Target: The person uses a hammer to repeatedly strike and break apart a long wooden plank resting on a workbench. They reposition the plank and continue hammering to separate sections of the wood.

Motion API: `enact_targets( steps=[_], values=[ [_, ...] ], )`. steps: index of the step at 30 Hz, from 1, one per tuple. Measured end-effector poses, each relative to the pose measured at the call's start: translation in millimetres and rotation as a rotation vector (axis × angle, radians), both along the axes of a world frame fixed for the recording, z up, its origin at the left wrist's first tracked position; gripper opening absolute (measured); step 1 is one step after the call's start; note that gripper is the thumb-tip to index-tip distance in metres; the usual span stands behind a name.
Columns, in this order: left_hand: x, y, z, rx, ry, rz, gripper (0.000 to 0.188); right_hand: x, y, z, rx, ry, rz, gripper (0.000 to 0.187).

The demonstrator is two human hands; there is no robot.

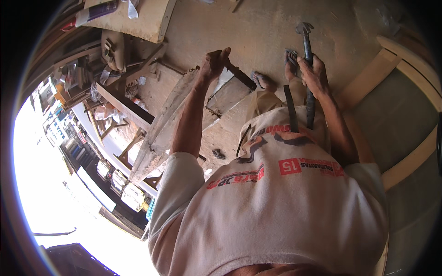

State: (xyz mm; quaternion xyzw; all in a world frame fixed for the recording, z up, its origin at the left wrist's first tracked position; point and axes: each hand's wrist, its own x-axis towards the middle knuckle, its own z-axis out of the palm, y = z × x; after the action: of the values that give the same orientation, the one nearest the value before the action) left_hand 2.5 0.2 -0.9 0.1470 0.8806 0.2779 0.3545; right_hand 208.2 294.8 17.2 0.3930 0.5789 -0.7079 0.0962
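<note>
My right hand (pixel 314 75) is closed around the shaft of a claw hammer (pixel 307 46). The hammer's metal head points away from me and its dark grip runs back toward my shirt. On the left, my left hand (pixel 213 64) is closed on one end of a dark, flat, bar-shaped tool (pixel 242 78), whose exact kind I cannot make out. Its free end slants right and back toward my feet. Below the left hand lies a long, worn wooden board (pixel 159 126), and a greyish flat panel (pixel 228 94) sits beside it.
A pale curved wooden frame (pixel 368 78) with grey panels stands at my right. Wood offcuts, plastic bags and a long plank (pixel 124 106) clutter the left side. A pale wooden board (pixel 138 18) stands at the far left. My sandalled feet (pixel 263 80) rest on the floor.
</note>
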Motion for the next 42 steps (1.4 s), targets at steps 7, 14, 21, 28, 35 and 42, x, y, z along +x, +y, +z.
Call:
enact_targets(
  steps=[7, 14, 21, 28, 35, 42],
  values=[
    [-3.6, 0.1, 10.1, 0.026, -0.069, 0.046, 0.060, 20.9, -43.6, -61.0, 0.541, 0.238, 0.271, 0.031],
    [-9.4, -8.9, 10.0, 0.132, -0.146, -0.056, 0.059, 6.1, -71.5, 43.5, 0.416, 0.628, 0.486, 0.024],
    [-20.4, 2.2, 15.1, 0.158, -0.176, -0.068, 0.064, 8.9, -111.6, 105.8, 0.583, 0.704, 0.560, 0.029],
    [-13.8, -11.8, 17.4, 0.161, -0.180, -0.052, 0.064, 17.1, -129.5, 34.8, 0.594, 0.362, 0.537, 0.034],
    [-13.6, -16.1, -18.8, 0.240, -0.116, -0.078, 0.065, 39.3, -130.7, 11.5, 0.561, 0.792, 0.413, 0.027],
    [-9.0, -18.6, -13.9, 0.265, -0.143, -0.053, 0.066, 30.1, -128.8, -4.4, 0.376, 0.603, 0.297, 0.034]
  ],
)
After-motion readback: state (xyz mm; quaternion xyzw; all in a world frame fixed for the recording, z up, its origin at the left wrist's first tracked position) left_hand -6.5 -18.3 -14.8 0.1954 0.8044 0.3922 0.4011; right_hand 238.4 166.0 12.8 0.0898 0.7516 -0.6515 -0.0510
